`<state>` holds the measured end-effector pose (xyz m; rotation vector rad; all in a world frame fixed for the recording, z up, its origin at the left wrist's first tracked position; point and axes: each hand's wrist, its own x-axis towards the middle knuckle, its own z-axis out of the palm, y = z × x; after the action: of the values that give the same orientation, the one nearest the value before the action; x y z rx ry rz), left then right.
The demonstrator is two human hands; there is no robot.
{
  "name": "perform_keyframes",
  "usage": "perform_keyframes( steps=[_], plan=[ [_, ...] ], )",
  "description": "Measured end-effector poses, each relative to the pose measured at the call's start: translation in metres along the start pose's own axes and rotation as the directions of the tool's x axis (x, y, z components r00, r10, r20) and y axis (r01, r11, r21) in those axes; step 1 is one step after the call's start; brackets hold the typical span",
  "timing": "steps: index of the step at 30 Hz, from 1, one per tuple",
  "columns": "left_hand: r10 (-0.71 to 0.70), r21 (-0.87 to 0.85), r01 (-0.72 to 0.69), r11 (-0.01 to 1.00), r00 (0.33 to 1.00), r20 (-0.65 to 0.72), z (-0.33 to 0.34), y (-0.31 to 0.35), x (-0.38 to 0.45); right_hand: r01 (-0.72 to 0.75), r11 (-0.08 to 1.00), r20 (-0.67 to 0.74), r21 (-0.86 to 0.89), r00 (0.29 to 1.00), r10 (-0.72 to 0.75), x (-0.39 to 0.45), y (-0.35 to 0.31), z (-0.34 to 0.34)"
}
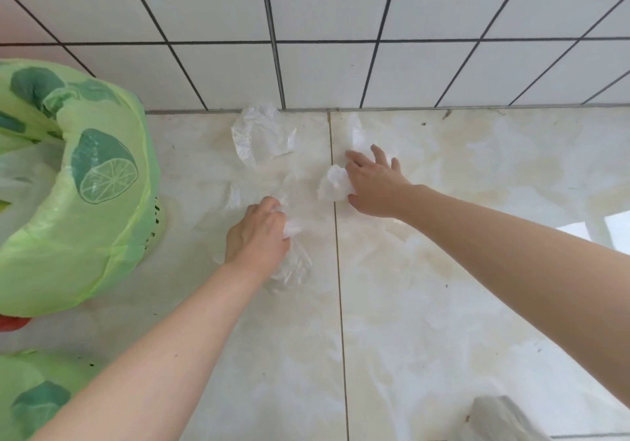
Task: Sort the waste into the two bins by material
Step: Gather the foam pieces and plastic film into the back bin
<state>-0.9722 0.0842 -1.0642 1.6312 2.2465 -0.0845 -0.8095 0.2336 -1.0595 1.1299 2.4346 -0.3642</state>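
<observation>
Plastic film (289,267) limp, slippery — left hand (255,232) bunches it; right hand (371,181) pinches crumpled tissue (334,183) — weightless.

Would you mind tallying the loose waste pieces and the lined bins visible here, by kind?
Clear plastic pieces: 2, one by the wall and one gripped by the left hand at.
White crumpled paper wads: 1, held in the right hand at.
Bins with green lime-print liners: 2, at and.
Total: 5.
</observation>
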Motion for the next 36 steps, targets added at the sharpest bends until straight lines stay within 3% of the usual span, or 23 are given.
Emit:
perform_keyframes(
  steps=[4, 7, 9, 13, 18, 22, 28, 33, 36],
  plan=[
    [0.054, 0.01, -0.054, 0.998, 0.998, -0.039, 0.011, 0.002, -0.008, -0.005, 1.0, -0.136, 0.011, 0.991, 0.007, 0.002, -0.001, 0.012],
    [0.105, -0.148, -0.123, 0.981, 0.987, -0.125, 0.014, -0.002, -0.01, -0.001, 0.994, -0.188, -0.112, 0.982, -0.02, 0.003, 0.002, 0.022],
    [0.103, -0.279, -0.159, 0.947, 0.974, -0.203, 0.009, -0.004, -0.011, 0.007, 0.995, -0.19, -0.104, 0.981, -0.027, 0.005, 0.006, 0.026],
    [-0.064, -0.477, -0.103, 0.873, 0.945, -0.321, -0.015, -0.007, -0.013, 0.055, 0.995, -0.204, 0.08, 0.978, -0.037, 0.01, 0.005, 0.018],
    [-0.334, -0.579, 0.062, 0.813, 0.865, -0.376, -0.036, -0.026, -0.01, 0.149, 0.946, -0.335, 0.288, 0.941, -0.046, 0.014, -0.018, -0.018],
    [-0.461, -0.658, 0.194, 0.728, 0.849, -0.259, -0.041, -0.045, -0.003, 0.212, 0.913, -0.388, 0.35, 0.919, -0.065, 0.028, -0.048, -0.046],
    [-0.482, -0.599, 0.399, 0.694, 0.876, 0.025, -0.023, -0.057, -0.007, 0.207, 0.935, -0.444, 0.288, 0.894, -0.061, 0.061, -0.087, -0.066],
    [-0.457, -0.567, 0.448, 0.691, 0.879, 0.136, 0.0, -0.062, -0.022, 0.148, 0.961, -0.249, 0.235, 0.964, -0.088, 0.084, -0.106, -0.059],
    [-0.444, -0.498, 0.449, 0.742, 0.886, 0.136, 0.008, -0.064, -0.03, 0.158, 0.963, -0.129, 0.22, 0.983, -0.131, 0.092, -0.106, -0.041]
  ],
)
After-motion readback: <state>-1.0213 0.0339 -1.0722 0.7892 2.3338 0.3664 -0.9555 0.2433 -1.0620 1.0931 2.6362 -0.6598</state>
